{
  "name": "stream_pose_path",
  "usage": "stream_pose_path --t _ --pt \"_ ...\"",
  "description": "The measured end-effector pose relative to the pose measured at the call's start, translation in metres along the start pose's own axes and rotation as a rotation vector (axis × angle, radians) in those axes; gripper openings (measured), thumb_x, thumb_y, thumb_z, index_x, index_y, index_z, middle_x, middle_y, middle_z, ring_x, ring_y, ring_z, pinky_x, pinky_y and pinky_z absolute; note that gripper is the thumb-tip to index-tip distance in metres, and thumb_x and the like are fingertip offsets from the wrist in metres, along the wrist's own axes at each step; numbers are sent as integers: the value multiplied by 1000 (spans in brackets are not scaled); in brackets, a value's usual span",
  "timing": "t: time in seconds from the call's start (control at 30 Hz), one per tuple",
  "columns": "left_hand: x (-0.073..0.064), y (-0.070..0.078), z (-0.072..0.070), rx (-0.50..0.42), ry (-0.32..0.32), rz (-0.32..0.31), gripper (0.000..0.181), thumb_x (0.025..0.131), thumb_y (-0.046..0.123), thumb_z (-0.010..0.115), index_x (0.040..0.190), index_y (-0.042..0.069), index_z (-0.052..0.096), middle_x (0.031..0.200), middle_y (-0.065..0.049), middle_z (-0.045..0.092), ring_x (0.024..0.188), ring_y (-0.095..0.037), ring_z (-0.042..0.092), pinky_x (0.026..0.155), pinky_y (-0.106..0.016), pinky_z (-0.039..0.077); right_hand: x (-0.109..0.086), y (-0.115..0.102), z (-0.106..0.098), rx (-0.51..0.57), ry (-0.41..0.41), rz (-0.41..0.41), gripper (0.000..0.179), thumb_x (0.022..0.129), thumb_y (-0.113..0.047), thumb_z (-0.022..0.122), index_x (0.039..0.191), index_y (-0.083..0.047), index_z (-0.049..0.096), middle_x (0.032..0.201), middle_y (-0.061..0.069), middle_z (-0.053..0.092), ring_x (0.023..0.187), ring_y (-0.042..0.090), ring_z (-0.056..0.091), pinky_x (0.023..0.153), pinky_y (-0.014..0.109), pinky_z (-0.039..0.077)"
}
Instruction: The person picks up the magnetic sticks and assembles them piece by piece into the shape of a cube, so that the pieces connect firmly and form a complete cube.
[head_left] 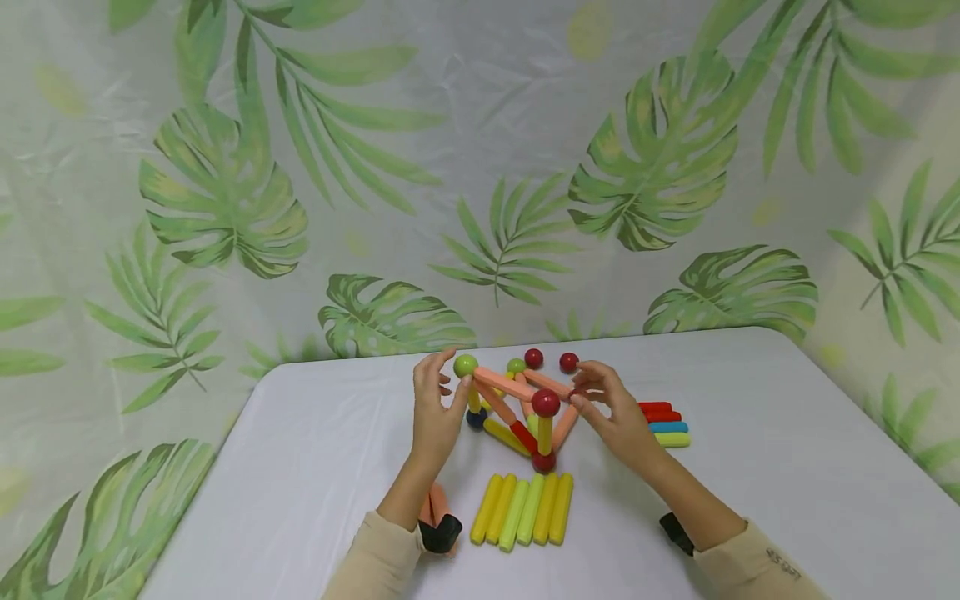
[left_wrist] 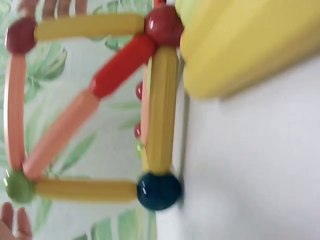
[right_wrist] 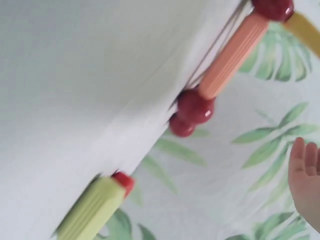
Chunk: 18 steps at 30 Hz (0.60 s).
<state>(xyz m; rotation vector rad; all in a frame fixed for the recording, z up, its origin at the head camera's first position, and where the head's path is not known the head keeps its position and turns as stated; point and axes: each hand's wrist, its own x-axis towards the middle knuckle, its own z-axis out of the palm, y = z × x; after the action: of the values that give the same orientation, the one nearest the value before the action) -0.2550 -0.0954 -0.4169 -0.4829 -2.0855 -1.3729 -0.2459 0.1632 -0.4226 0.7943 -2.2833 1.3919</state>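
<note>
A frame of colored sticks and balls stands upright on the table. Its upper left corner is a green ball (head_left: 466,366). My left hand (head_left: 437,408) is beside that ball, thumb and fingers spread around it. In the left wrist view its fingertips (left_wrist: 23,222) show just below the green ball. A salmon stick (head_left: 504,383) runs across to a red ball (head_left: 546,403). The slanted brace is a salmon and a red stick (head_left: 523,437) end to end. My right hand (head_left: 611,408), fingers loosely extended, overlaps a low red ball (right_wrist: 195,106) in the head view; the right wrist view shows them apart.
Yellow and lime sticks (head_left: 522,510) lie in a row in front of the frame. To the right are red, blue and lime sticks (head_left: 669,427). Salmon sticks (head_left: 439,502) lie partly hidden by my left wrist. A loose red ball (head_left: 568,362) sits behind the frame.
</note>
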Motion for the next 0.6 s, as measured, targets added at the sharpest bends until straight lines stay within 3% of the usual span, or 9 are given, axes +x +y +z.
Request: stream_pose_path --t 0.1,0.2,0.27,0.33,0.43,0.6 --pt "-6 17 11 22 6 133 38 89 14 57 124 10 44 123 -10 35 77 -25 44 65 -31 43 7 17 -7 -23 -10 77 43 90 -13 55 127 -1 37 117 14 47 105 27 47 88 42 42" --pt "-11 32 23 40 -113 234 41 89 13 57 126 9 42 126 -11 36 71 -19 47 61 -25 45 11 32 -10 -69 -86 160 42 91 -15 54 128 -1 39 123 18 44 108 35 44 88 50 39" --pt "-15 39 31 71 -209 275 43 88 14 58 128 9 43 128 -10 38 77 -17 52 65 -24 48 14 38 -10 -107 -152 195 42 91 -12 54 129 -2 40 126 20 42 110 39 42 87 53 38" --pt "-18 43 37 128 -293 299 44 87 15 60 129 10 45 130 -9 40 90 -17 54 74 -25 48 15 44 -9 -148 -217 209 42 90 -9 55 129 -2 42 127 21 42 113 40 40 89 54 37" --pt "-21 46 44 197 -362 315 43 85 16 63 125 11 50 128 -7 43 110 -19 48 87 -28 43 17 50 -7 -195 -321 208 40 87 -1 55 126 1 46 126 21 45 115 39 39 92 54 34" --pt "-20 47 47 201 -369 282 37 83 18 66 118 14 52 122 -6 43 108 -19 48 88 -26 42 18 57 -3 -310 -422 196 32 85 2 57 117 4 54 122 26 46 114 42 40 94 52 32"
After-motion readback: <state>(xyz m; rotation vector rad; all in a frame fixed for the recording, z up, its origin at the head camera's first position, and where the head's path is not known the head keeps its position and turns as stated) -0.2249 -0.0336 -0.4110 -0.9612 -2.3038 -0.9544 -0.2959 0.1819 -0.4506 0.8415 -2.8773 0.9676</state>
